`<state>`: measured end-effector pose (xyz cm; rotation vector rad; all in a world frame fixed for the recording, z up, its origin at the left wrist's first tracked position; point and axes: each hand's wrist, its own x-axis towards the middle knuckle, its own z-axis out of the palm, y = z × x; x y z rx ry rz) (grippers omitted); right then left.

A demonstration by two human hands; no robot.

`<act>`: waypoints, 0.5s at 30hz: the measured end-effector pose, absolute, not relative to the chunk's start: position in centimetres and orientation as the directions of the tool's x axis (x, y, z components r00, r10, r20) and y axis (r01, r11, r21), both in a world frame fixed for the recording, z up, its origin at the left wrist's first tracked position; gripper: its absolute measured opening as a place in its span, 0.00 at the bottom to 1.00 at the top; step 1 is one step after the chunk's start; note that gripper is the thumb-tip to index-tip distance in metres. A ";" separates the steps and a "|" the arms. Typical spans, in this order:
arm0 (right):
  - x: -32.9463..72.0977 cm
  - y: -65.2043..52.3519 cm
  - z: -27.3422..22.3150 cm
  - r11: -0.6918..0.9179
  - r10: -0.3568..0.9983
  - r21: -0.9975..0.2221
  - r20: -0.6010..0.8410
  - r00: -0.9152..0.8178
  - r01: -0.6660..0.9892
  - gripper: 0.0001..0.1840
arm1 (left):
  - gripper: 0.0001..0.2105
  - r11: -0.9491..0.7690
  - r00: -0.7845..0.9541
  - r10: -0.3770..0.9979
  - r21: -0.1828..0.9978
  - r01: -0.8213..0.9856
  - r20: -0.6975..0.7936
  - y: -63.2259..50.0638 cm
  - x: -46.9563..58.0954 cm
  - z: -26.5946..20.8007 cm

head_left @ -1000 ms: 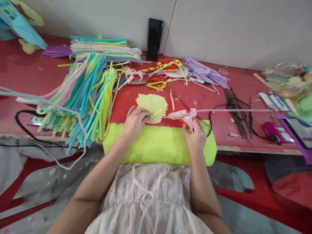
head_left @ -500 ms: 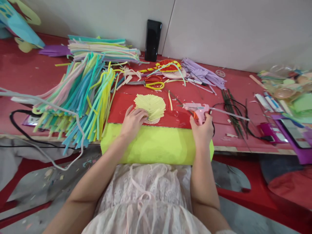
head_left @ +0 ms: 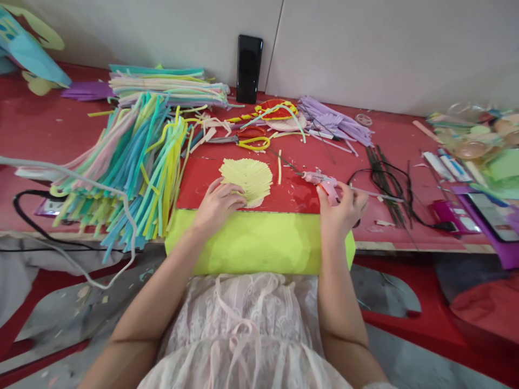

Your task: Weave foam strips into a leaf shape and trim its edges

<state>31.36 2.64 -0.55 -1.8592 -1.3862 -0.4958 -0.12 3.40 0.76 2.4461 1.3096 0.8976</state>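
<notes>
A pale yellow leaf shape (head_left: pixel 253 181) made of chenille strips lies on a red board (head_left: pixel 194 186). My left hand (head_left: pixel 219 202) rests against its lower left edge, fingers slightly apart and bent, thumb hidden. At the right end of the board, my right hand (head_left: pixel 340 208) has thumb and fingers around the handle of a pink hot glue gun (head_left: pixel 318 178). Its nozzle points left, and a pale glue stick (head_left: pixel 379 194) sticks out behind. Between leaf and gun lies one short yellow strip (head_left: pixel 279 167).
Bundles of colourful chenille stems (head_left: pixel 133 146) fill the left. Behind the board are yellow-handled scissors (head_left: pixel 253 143), an upright black phone (head_left: pixel 248 69) and purple stems (head_left: pixel 336 119). A black cord (head_left: pixel 410 189) runs among dark wires at right. A yellow-green sheet (head_left: pixel 259 237) covers the near edge.
My right hand has shifted its grip on the glue gun, its fingers now more spread to the right and the gun tilted lower. The left fingers have loosened slightly at the leaf's edge.
</notes>
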 end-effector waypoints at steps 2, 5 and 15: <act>30.0 2.4 0.0 0.039 0.688 -0.368 0.684 0.242 0.929 0.18 | 0.07 -0.585 0.424 0.806 0.455 0.671 0.413 3.5 -0.2 0.8; 27.5 2.2 0.4 0.254 0.765 -0.396 0.641 0.067 0.882 0.14 | 0.08 -0.602 0.440 0.795 0.447 0.662 0.418 3.7 -0.1 0.6; 23.3 1.4 -0.3 0.491 0.832 -0.403 0.478 -0.281 0.772 0.15 | 0.07 -0.591 0.450 0.801 0.405 0.697 0.395 3.6 0.0 0.5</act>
